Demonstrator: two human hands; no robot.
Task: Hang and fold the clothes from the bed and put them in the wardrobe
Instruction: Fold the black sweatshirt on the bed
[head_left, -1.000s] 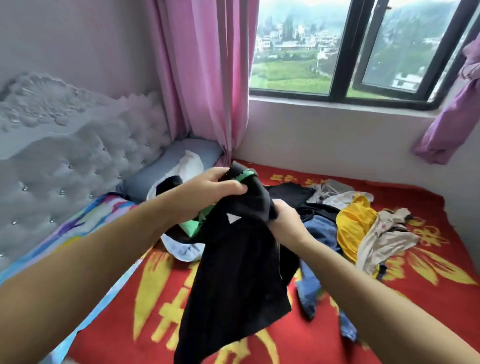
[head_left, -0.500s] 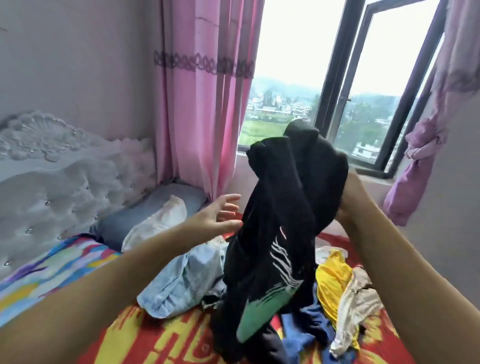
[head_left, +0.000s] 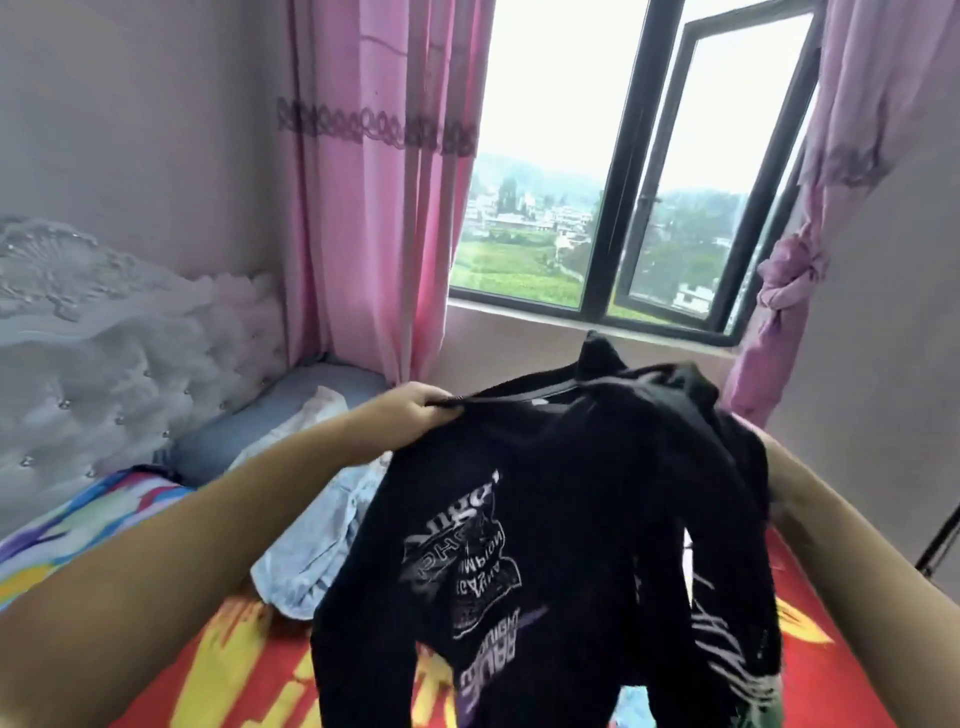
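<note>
Item: black top (head_left: 545, 519), held up in front of me over the red bedspread (head_left: 234, 670), well clear of the bed.

Grip: my left hand (head_left: 415, 415) pinches the neckline at the left shoulder, fingers curled over the hem. My right hand is hidden behind the cloth at the far right; only the forearm shows, so I cannot tell its grip, though the right shoulder hangs from there.

Handling: soft, limp knit, light by the look of its drape; sags between the two holds and bunches at the right. No stiffness, nothing fragile, not slippery. Best taken at both shoulder seams, or at the collar for a hanger.

Print: white graphic showing mirrored, so likely seen from the inside or back. Letters partly legible, roughly "Nigo" and reversed "CHAMPION"; the rest is unreadable. White streak marks at lower right.

Nearby: pale blue garment (head_left: 311, 545) on the bed, left of the top.
</note>
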